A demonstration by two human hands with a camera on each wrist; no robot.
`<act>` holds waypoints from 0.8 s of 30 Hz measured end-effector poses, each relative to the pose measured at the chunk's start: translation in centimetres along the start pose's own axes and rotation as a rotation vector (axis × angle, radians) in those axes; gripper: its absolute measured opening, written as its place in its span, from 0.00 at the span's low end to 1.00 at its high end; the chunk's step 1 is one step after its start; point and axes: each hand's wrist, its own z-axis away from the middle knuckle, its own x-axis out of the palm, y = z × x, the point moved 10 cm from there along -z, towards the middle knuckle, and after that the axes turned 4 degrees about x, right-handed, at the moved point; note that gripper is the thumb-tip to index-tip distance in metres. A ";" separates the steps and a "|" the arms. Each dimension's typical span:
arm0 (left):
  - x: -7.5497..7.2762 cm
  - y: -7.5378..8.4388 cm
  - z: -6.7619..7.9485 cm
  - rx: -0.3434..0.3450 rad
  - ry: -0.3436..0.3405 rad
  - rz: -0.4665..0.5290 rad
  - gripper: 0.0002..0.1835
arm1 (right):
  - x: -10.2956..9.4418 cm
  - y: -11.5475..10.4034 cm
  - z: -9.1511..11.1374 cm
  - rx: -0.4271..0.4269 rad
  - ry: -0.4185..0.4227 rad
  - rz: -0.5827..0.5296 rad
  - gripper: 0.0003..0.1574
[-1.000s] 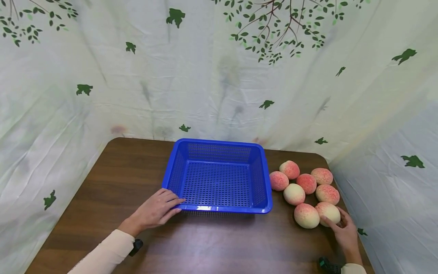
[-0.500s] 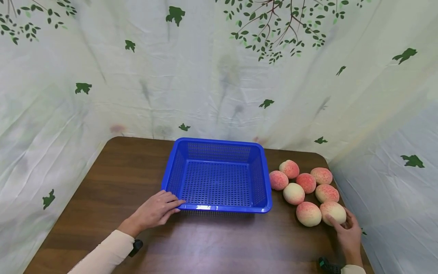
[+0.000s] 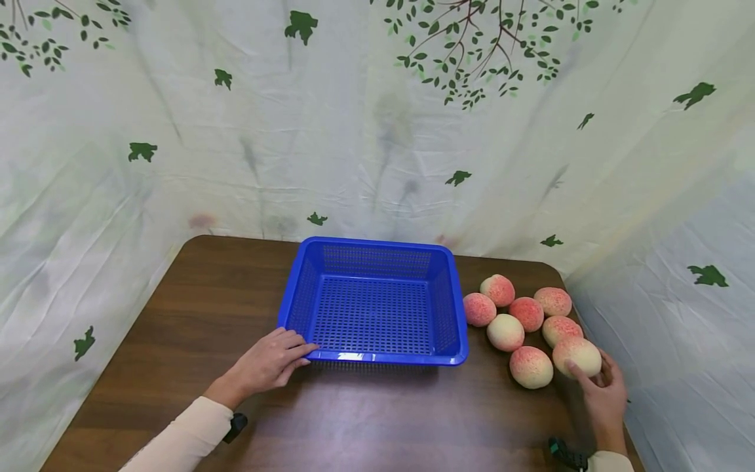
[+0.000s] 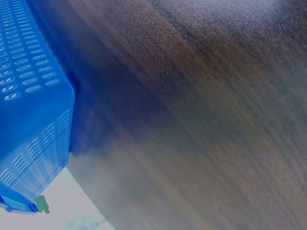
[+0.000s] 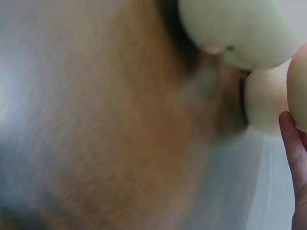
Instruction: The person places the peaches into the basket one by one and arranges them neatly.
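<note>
My left hand (image 3: 265,362) grips the near left corner of a blue plastic basket (image 3: 383,358), fingers over the rim and thumb below it. In the left wrist view the basket's slotted outer wall (image 4: 36,115) shows, but the hand does not. At the table's right side my right hand (image 3: 605,396) holds a pale pink-and-cream peach (image 3: 577,356) between thumb and fingers. That peach appears raised, overlapping a redder peach (image 3: 560,328) behind it. Only an edge of the held peach (image 5: 298,91) and part of the hand show in the right wrist view.
Several other peaches, such as a cream one (image 3: 505,333) and a pink-cream one (image 3: 531,368), lie between the basket and the table's right edge. The wooden table (image 3: 377,419) backs onto a leaf-printed cloth (image 3: 366,144), which also hangs on both sides.
My right hand has shifted rightward and up with the peach, which has parted from its neighbour. That neighbouring peach rolled slightly right. My left hand and the basket stay nearly still.
</note>
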 end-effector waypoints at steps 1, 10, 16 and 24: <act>0.0 0.0 0.1 -0.001 0.000 -0.002 0.21 | 0.2 -0.4 0.1 -0.004 -0.006 -0.004 0.47; 0.3 0.0 0.3 -0.017 -0.016 -0.035 0.24 | 2.4 -4.5 0.7 -0.109 -0.065 -0.054 0.42; 0.3 -0.2 0.4 -0.011 0.019 -0.019 0.24 | 5.0 -7.1 1.0 -0.141 -0.118 -0.065 0.42; 0.1 -0.1 0.6 -0.013 0.069 -0.004 0.23 | 8.8 -10.2 1.8 -0.226 -0.210 -0.151 0.40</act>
